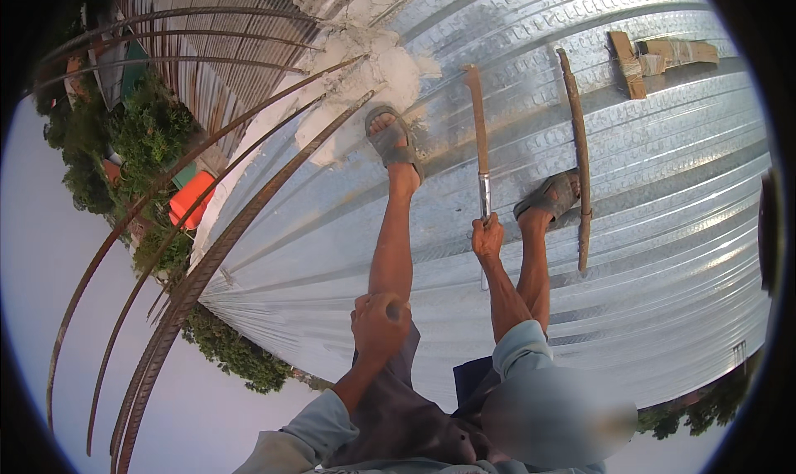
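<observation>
My right hand (487,237) is closed around a long bar tool (479,126). Its far part is rusty brown and narrow, while the part near my fist is shiny metal; a thin end sticks out below the hand. The tool points away from me over the corrugated metal roof sheets (448,250). At my left knee, my left hand (380,325) is closed, with a dark rounded spot at its fingers; whatever it may hold is unclear. My sandalled feet stand apart, the left one beside a patch of pale concrete (365,84).
Several long, bent rebar rods (224,242) rise from the concrete and arch across my left. A wooden stick (574,134) lies beside my right foot. Taped wood pieces (663,58) rest at the far right. Beyond the roof's left edge are an orange object (192,199) and trees (153,126).
</observation>
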Demonstrator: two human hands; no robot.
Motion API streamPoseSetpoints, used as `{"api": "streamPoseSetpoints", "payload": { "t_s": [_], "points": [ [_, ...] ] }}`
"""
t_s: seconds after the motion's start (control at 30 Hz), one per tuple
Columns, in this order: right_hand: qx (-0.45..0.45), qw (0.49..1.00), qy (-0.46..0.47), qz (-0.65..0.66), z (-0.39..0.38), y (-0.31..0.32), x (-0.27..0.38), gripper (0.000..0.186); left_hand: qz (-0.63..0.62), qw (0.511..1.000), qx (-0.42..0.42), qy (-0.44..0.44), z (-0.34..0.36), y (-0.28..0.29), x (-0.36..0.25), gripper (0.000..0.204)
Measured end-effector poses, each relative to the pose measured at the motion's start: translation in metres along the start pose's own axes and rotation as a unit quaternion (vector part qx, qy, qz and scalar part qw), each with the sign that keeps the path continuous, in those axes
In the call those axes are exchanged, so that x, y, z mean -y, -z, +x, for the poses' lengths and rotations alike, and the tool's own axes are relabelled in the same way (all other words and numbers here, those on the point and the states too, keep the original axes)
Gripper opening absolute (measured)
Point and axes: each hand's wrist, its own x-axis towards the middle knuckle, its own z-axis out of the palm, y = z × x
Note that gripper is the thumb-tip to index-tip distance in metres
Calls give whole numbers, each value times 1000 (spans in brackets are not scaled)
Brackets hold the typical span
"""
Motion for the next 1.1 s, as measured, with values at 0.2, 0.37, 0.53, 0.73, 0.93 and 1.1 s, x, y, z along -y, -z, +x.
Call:
{"api": "streamPoseSetpoints", "payload": {
  "t_s": [0.2,0.37,0.53,0.73,0.93,1.1],
  "points": [
    [79,989,84,-89,70,3,58,30,-63,998,-5,13,4,17,-2,22],
    [103,978,116,-140,112,0,91,34,-82,996,-22,1,11,24,-1,20],
    [83,975,136,-157,114,-4,109,29,-100,995,-17,9,14,35,-2,18],
    [134,968,85,-195,99,5,142,36,-119,993,-7,19,13,38,0,19],
    [116,959,122,-228,96,16,153,34,-124,992,-7,1,17,57,0,21],
    [107,952,144,-247,93,30,165,32,-123,992,-25,-6,18,58,0,25]
  ]
}}
